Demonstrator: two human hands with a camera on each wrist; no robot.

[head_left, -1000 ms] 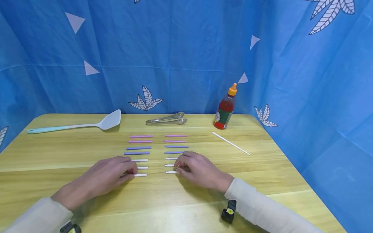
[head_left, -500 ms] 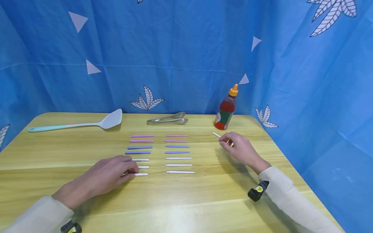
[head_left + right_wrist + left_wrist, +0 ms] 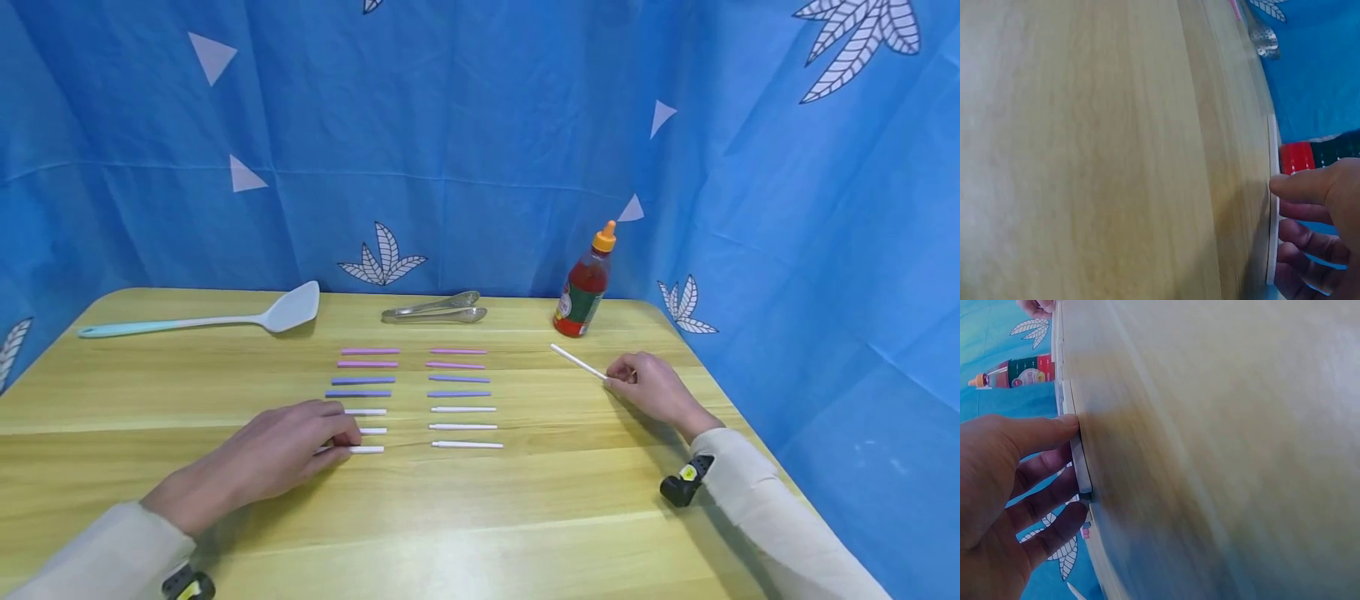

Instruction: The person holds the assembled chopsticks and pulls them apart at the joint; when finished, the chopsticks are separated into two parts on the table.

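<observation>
At the left column of sticks, my left hand (image 3: 281, 446) pinches the nearest white stick (image 3: 367, 450), whose right end shows beyond the fingers. In the left wrist view the thumb (image 3: 1054, 430) presses one side of it, the fingers lying on the other. On the right, my right hand (image 3: 654, 392) pinches the lower end of a slanted white stick (image 3: 577, 361) between thumb and fingers. Two more white sticks lie partly behind the left hand. A right column holds white sticks (image 3: 462, 427), blue sticks (image 3: 459, 379) and pink sticks (image 3: 456, 365), laid in rows.
Along the back stand a sauce bottle (image 3: 581, 292) with an orange cap, metal tongs (image 3: 435, 315) and a white spatula (image 3: 292, 308) with a pale green handle. Blue and purple sticks (image 3: 362, 381) lie beyond the left hand. A blue curtain (image 3: 495, 100) hangs behind the wooden table (image 3: 465, 525).
My right hand has left the right column's white sticks, reached the slanted white stick on the right and slid toward its lower end. The left hand has stayed in place.
</observation>
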